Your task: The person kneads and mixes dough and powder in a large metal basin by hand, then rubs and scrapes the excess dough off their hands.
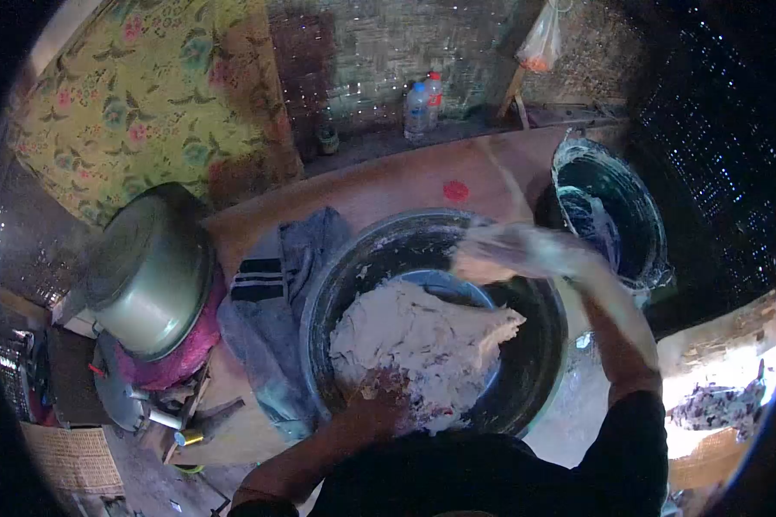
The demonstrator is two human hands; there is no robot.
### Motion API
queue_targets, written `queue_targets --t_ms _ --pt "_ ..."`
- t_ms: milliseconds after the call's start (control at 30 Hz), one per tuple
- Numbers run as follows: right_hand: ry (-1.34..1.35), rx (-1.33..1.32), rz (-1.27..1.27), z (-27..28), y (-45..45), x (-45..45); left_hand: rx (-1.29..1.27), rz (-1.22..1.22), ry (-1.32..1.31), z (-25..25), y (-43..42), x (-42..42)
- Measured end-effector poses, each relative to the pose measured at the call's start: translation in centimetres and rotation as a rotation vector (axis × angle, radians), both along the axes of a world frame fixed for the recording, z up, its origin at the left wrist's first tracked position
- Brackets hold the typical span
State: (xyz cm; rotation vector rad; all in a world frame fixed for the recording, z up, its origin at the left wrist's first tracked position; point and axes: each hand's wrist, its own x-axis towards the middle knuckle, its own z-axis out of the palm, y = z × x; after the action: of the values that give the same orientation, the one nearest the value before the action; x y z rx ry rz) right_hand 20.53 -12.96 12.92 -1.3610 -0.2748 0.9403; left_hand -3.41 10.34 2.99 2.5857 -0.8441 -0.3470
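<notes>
A large pale mass of dough (414, 336) fills much of a wide dark basin (539, 362) in front of me. The dough's surface is rough, with a torn lip at its right end. My left hand (384, 401) is against the dough's near left edge, and its fingers are sunk in or hidden there. Over the basin's far right side, my right hand (487, 254) is raised above the dough. It is smeared by motion and whitish up the forearm, so I cannot make out its fingers or anything in them.
At the right stands a dark bucket (655, 202) with a white-crusted rim. A grey cloth (276, 293) lies left of the basin. Farther left, a big metal pot (147, 267) rests upside down on pink material. Two plastic bottles (416, 112) stand by the woven wall.
</notes>
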Motion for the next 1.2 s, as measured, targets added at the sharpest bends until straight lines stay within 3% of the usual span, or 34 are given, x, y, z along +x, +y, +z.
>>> queue_targets --t_ms 67,167,233,267,333,433,500,533,600,667,733,800,833,900,967,1000,1067,1100,1167,1200 --pt "-0.638 -0.383 0.236 -2.8 2.7 0.0 0.126 -0.041 0.124 0.3 -0.2 0.8" --pt "-0.899 -0.483 0.407 -7.3 6.1 -1.8 0.199 -0.100 0.301 -0.2 0.4 1.4" --pt "-0.918 -0.455 0.459 -8.7 7.1 -3.4 0.178 -0.132 0.395 2.5 1.2 2.1" --pt "-0.928 -0.439 0.473 -8.6 7.0 -4.5 0.067 -0.084 0.281 6.4 1.3 2.4" --pt "-0.937 -0.406 0.496 -8.1 6.6 -6.3 -0.043 -0.038 0.181 8.7 1.9 3.4" --pt "-0.943 -0.379 0.525 -7.8 5.4 -8.1 -0.120 0.063 0.232 8.1 3.2 4.3" --pt "-1.035 -0.361 0.521 -8.0 4.2 -9.2 -0.332 0.176 0.189 8.2 4.3 4.7" --pt "-1.127 -0.347 0.527 -8.1 3.5 -9.6 -0.335 0.179 0.199 8.7 4.3 5.2" --pt "-1.188 -0.421 0.571 -8.6 2.2 -10.2 0.121 0.383 0.305 10.4 3.9 6.6" --pt "-1.228 -0.484 0.623 -8.7 1.8 -11.9 -0.138 0.402 -0.120 9.3 3.4 7.6" --pt "-1.195 -0.637 0.480 -7.4 2.1 -13.3 -0.306 0.329 -0.344 7.5 3.2 11.5" --pt "-1.218 -0.624 0.387 -7.3 1.8 -15.0 -0.451 0.113 -0.118 2.0 4.2 16.3" --pt "-1.245 -0.612 0.293 -7.2 1.6 -15.4 -0.456 0.111 -0.126 1.5 3.0 16.5" --pt "-1.135 -0.594 0.243 -9.8 0.7 -15.4 -0.119 0.130 0.416 0.5 -0.4 16.4" --pt "-1.018 -0.575 0.182 -10.7 -0.9 -15.5 -0.184 0.009 0.302 -2.9 0.2 17.4" --pt "-0.585 -0.579 0.175 -9.9 -2.0 -15.0 -0.257 -0.101 0.183 -4.4 0.6 17.9" --pt "-0.634 -0.435 0.223 -5.2 -2.5 -15.2 -0.199 -0.155 0.113 -6.3 2.9 17.9" --pt "-0.655 -0.362 0.248 -2.8 -2.8 -15.4 -0.277 -0.097 0.256 -5.7 3.0 17.1" --pt "-1.039 -0.477 0.380 -2.0 -4.3 -15.9 -0.445 0.046 0.527 -4.4 3.2 15.7" --pt "-1.106 -0.574 0.490 -2.0 -4.4 -16.3 -0.430 0.023 0.459 -4.2 3.8 15.4"
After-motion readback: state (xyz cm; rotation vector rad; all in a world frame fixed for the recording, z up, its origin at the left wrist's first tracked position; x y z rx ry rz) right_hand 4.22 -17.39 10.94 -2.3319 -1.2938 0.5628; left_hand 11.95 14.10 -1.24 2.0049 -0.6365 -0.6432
